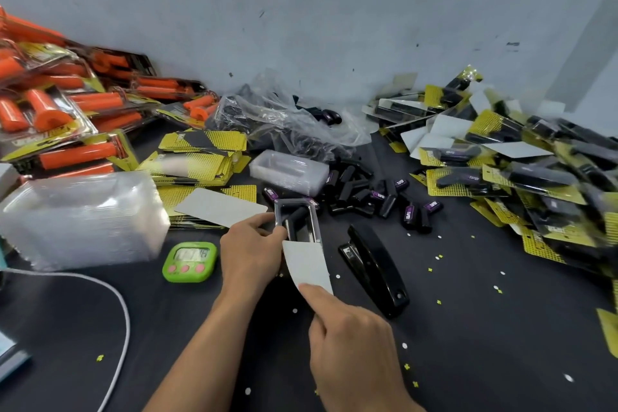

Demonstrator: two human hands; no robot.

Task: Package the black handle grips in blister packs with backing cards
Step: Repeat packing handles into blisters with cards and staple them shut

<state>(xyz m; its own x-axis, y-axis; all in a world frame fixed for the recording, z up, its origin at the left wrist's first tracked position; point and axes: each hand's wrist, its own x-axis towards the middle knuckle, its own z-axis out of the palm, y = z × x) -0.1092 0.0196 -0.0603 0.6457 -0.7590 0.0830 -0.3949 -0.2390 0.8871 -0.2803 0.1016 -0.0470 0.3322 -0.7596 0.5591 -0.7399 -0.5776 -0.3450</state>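
At the middle of the bench (468, 328), the left hand (250, 252) grips the blister pack (313, 221) with a black grip (297, 215) inside. The right hand (354, 344) pinches the backing card (306, 264), which is partly inside the pack. If the card enters crooked, it may bend or push the grip out.

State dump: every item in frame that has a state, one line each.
left hand: grips blister pack
right hand: pinches backing card
blister pack: held, black grip inside
backing card: white side up, far end at blister pack
stapler: closed, lying on table, untouched
timer: face up, digits unreadable
loose grips: unpacked, heaped
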